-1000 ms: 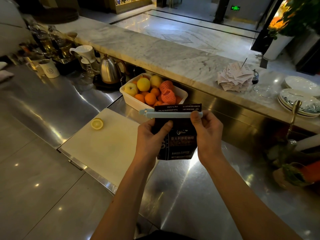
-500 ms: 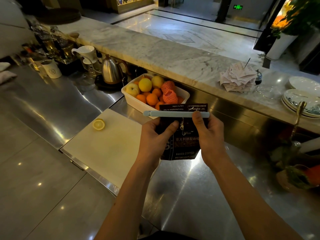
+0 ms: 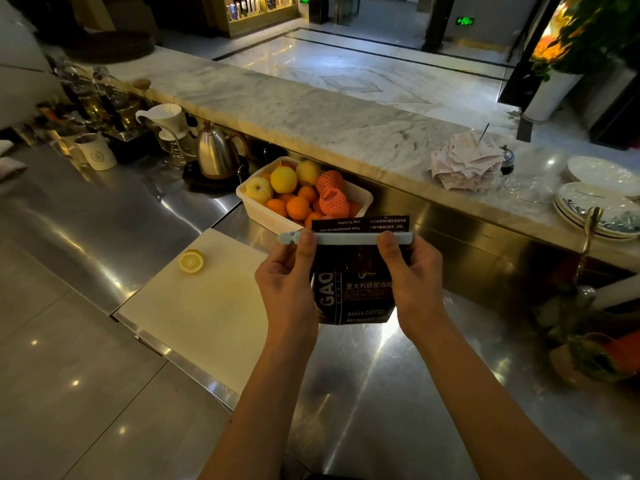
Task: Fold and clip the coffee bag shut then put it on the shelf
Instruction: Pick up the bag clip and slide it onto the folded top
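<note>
A dark coffee bag (image 3: 356,289) with white lettering stands upright on the steel counter, its top folded over. A long pale-blue clip (image 3: 346,238) lies across the fold, sticking out past the bag's left edge. My left hand (image 3: 287,275) grips the bag's left side, thumb pressed on the clip's left end. My right hand (image 3: 412,275) holds the right side, thumb on the clip near its right end. No shelf is identifiable close by.
A white tub of oranges and apples (image 3: 249,206) sits just behind the bag. A white cutting board (image 3: 194,313) with a lemon half (image 3: 191,261) lies to the left. A kettle (image 3: 216,154) and cups stand at back left; stacked plates (image 3: 595,209) and paper slips (image 3: 464,161) lie on the marble ledge.
Both thumbs have slid up onto the clip, the left hand shifting from the bag's front to its left end. The clip now sits level and pressed along the fold.
</note>
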Tool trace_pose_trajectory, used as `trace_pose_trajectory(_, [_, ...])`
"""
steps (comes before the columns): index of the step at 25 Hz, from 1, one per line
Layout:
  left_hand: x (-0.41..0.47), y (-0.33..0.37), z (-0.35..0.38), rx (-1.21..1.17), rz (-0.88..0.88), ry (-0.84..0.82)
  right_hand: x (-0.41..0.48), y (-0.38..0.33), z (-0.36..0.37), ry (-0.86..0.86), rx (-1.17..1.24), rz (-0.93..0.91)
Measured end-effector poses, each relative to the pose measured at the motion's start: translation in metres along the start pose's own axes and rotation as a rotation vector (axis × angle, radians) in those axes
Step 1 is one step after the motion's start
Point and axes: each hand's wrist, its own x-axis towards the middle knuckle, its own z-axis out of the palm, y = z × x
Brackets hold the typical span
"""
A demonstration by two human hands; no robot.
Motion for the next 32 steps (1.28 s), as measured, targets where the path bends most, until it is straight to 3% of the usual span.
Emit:
trace_pose_trajectory(13, [0.005, -0.003, 0.007, 0.027, 0.090, -0.010, 0.006, -0.005, -0.007, -0.022, 0.039, 0.009])
trace_pose_trajectory(32, [0.013, 0.008, -0.004, 0.207, 0.068, -0.056, 0.000, -0.012, -0.008, -0.016, 0.014, 0.000])
